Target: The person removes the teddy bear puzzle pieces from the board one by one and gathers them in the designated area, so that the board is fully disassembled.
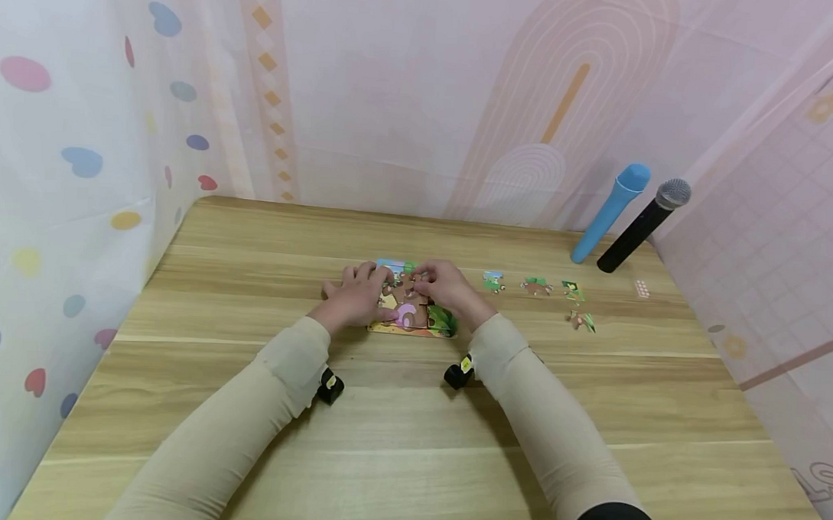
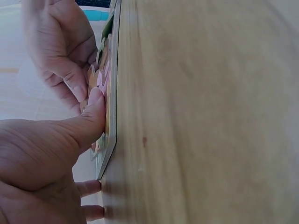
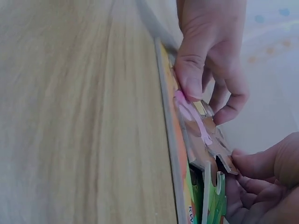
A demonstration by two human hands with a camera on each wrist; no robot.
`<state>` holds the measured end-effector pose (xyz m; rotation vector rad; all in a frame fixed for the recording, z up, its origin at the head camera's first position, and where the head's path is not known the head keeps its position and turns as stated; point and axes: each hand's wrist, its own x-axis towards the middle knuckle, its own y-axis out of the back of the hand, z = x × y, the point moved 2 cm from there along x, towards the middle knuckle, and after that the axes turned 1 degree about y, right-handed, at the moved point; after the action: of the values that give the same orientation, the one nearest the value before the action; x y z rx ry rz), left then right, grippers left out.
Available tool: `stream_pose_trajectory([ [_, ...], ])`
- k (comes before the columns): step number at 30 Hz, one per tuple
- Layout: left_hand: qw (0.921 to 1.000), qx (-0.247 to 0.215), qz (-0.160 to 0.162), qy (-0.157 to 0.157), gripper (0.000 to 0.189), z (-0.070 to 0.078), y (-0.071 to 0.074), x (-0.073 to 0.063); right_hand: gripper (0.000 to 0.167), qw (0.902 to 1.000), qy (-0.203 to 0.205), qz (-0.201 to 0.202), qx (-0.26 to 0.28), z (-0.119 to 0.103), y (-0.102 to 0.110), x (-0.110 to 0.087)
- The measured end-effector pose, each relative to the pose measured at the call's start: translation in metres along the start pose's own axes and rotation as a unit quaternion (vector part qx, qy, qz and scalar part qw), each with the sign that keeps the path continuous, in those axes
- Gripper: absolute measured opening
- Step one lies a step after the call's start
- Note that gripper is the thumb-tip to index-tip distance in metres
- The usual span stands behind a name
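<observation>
Pinching a brown piece (image 3: pixel 226 163) at a picture puzzle (image 1: pixel 405 315)

The puzzle lies flat on a wooden table (image 1: pixel 382 458), in front of the person, with both hands over it. The left hand (image 1: pixel 355 296) is spread across its left side, fingers loosely extended and the thumb pressing the pink part. The right hand (image 1: pixel 448 288) grips the brown piece between thumb and fingers over the upper right of the puzzle; in the right wrist view that piece's edge is tilted up. A dark gap shows just beside a green part (image 3: pixel 215 198) of the puzzle.

To the right, well apart from the puzzle, lie four loose pieces (image 1: pixel 536 286): three in a rough row, the fourth nearer the person, just below the rightmost. Behind them a blue microphone (image 1: pixel 607 217) and a black microphone (image 1: pixel 634 235) stand side by side near the curtain (image 1: pixel 381 98). A small dotted patch (image 1: pixel 642 288) lies farther right. Beige sleeves (image 1: pixel 239 414) cover the arms.
</observation>
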<state>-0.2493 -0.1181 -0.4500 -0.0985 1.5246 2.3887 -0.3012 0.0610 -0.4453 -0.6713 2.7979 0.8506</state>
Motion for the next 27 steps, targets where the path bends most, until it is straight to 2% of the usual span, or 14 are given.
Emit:
stream_pose_trajectory([
  [5, 1.0, 0.003, -0.002, -0.009, 0.054, -0.001, -0.001, 0.001, 0.026, 0.9985, -0.017, 0.002, 0.051, 0.003, 0.001, 0.004],
  [10, 0.9999, 0.006, -0.004, -0.011, 0.05, -0.001, -0.001, 0.002, 0.025, 0.9967, -0.016, 0.006, 0.079, 0.009, 0.003, 0.007],
  [20, 0.9998, -0.003, -0.001, -0.019, 0.052, -0.003, 0.001, 0.001, 0.028, 0.9873, -0.039, -0.028, 0.151, 0.009, 0.006, 0.006],
  [27, 0.9997, -0.009, -0.002, -0.024, 0.049, -0.002, 0.0, 0.0, 0.026, 0.9845, -0.043, -0.032, 0.167, 0.012, 0.006, 0.007],
])
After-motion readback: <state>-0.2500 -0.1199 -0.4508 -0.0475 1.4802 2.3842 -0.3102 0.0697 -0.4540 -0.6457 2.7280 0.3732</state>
